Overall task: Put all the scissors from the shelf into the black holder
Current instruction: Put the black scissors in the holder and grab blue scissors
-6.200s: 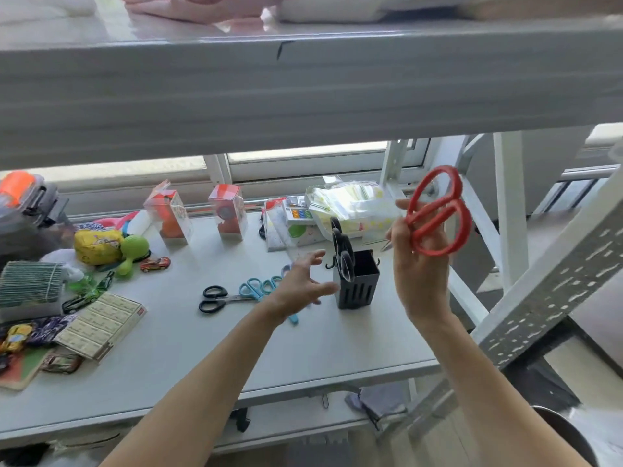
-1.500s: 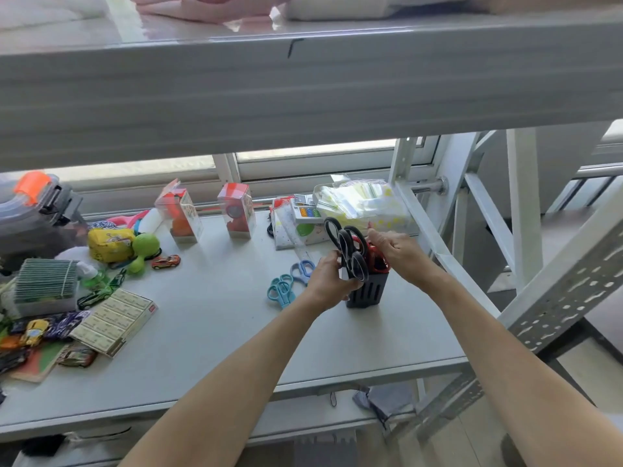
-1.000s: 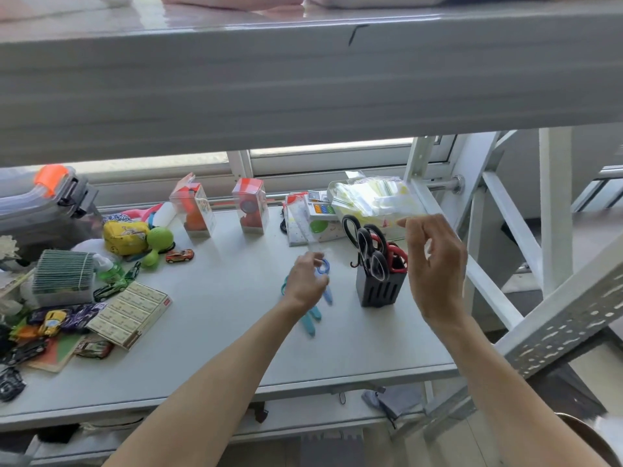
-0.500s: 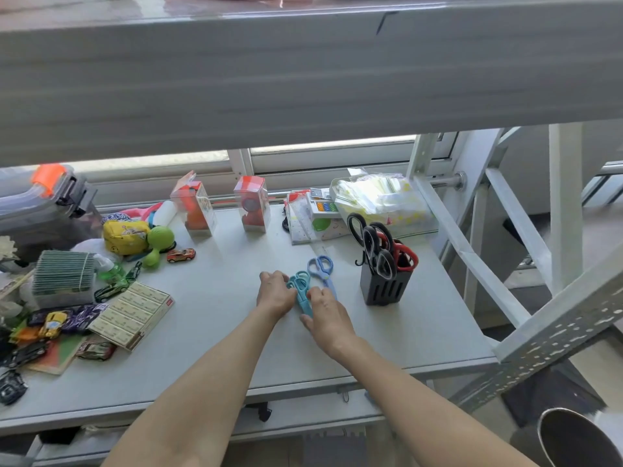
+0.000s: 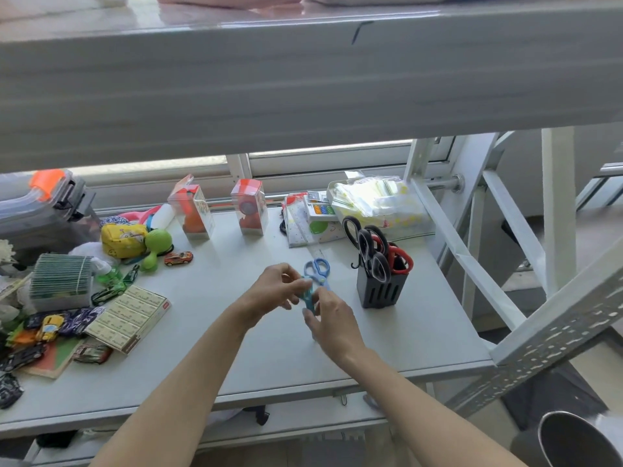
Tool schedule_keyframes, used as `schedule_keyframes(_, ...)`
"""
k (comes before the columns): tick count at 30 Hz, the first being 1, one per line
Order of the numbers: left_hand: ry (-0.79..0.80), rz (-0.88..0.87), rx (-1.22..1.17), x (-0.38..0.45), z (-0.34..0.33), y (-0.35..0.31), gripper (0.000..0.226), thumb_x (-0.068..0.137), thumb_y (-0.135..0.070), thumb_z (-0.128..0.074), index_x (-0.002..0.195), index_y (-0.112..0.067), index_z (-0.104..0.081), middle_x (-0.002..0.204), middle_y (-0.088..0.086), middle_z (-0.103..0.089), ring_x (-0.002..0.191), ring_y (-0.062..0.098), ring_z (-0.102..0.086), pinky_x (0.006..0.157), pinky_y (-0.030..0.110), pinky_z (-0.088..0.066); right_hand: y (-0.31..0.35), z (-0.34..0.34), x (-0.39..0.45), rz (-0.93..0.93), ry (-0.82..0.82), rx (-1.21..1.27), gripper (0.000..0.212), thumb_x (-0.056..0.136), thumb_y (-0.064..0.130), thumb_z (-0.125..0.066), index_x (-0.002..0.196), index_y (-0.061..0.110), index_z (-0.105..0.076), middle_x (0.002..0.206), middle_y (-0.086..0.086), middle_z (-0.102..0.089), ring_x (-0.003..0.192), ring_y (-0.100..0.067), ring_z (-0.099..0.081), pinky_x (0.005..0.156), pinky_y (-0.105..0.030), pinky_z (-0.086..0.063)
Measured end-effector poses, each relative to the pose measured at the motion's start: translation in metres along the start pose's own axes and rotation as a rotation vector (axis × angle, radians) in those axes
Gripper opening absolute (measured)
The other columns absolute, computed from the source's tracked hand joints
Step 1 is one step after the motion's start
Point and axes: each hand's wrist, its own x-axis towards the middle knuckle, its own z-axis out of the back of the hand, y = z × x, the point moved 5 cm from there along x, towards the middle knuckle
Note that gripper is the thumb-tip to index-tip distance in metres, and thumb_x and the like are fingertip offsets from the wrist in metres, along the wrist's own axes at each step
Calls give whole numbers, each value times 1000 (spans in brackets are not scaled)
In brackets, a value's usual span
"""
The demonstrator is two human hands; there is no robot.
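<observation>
I see both hands now down from holder | left hand [image 5: 274, 288] and right hand [image 5: 332, 320] pinching teal scissors [image 5: 308, 295] | blue scissors [image 5: 317, 269] next, black holder [image 5: 382, 291] has three

A broad grey upper shelf [image 5: 303, 89] spans overhead. Behind it, daylight glows through a white-framed window [image 5: 323, 156]. To one side, pale perforated metal struts [image 5: 553, 328] slant down toward the dim floor [image 5: 553, 392].
</observation>
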Motion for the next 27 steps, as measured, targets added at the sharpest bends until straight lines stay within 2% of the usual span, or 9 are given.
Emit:
schedule_keyframes(3,65,-69,-4,-8,-4,-24,38,94,-37,-60,101,0,-64,77,1,-68,62,6,-60,56,18,-49,-5,24,-15,61,-93,100,9,90,10,-57,98,12,-54,82,2,-57,63,-14,-53,58,-20,-41)
schedule_keyframes(7,-8,-104,15,-1,-13,-39,34,95,-30,-59,108,1,-63,86,7,-68,60,6,-60,56,18,-50,-18,67,-39,76,-232,311,12,91,10,-59,96,18,-52,72,-4,-59,58,-20,-58,56,-34,-52)
schedule_keyframes(10,6,-105,63,5,-32,-41,34,95,-25,-60,119,-2,-59,99,9,-65,67,10,-63,56,15,-52,-24,109,-53,142,-404,347,9,91,19,-57,90,12,-52,71,-6,-57,57,-22,-57,55,-35,-52)
schedule_keyframes(12,32,-107,82,8,-46,-42,41,94,-23,-62,130,-6,-54,114,10,-62,73,12,-64,57,15,-53,-30,139,-57,150,-537,355,18,91,24,-54,90,6,-55,73,-3,-58,60,-14,-57,58,-27,-53)
schedule_keyframes(16,31,-109,98,18,-74,-41,66,89,-16,-68,147,-13,-37,137,15,-50,85,18,-66,61,18,-56,-52,192,-42,49,-738,361,10,93,16,-57,98,7,-58,78,3,-60,67,-7,-59,67,-11,-49)
schedule_keyframes(19,3,-127,140,28,-90,-41,80,84,-15,-74,151,-18,-31,143,14,-43,109,26,-62,62,20,-57,-62,208,-12,-10,-687,329,10,93,13,-61,100,6,-62,81,0,-64,69,4,-61,68,-5,-46)
schedule_keyframes(21,-18,-140,165,35,-96,-40,83,81,-18,-77,150,-22,-32,143,13,-42,118,28,-57,61,23,-59,-66,208,8,-23,-606,266,10,92,15,-63,99,8,-62,82,1,-66,70,5,-62,71,-9,-50)
schedule_keyframes(24,-67,-166,250,37,-101,-41,81,76,-30,-77,145,-24,-36,141,11,-46,118,31,-57,77,39,-62,-71,196,34,-25,-439,200,8,92,19,-63,96,12,-61,84,-3,-70,74,-13,-69,75,-31,-59)
schedule_keyframes(27,-104,-186,281,38,-105,-40,76,74,-35,-75,140,-23,-40,135,11,-53,114,30,-59,89,50,-56,-71,182,48,-22,-278,111,9,92,20,-61,92,11,-61,83,-6,-71,74,-20,-67,68,-22,-52)
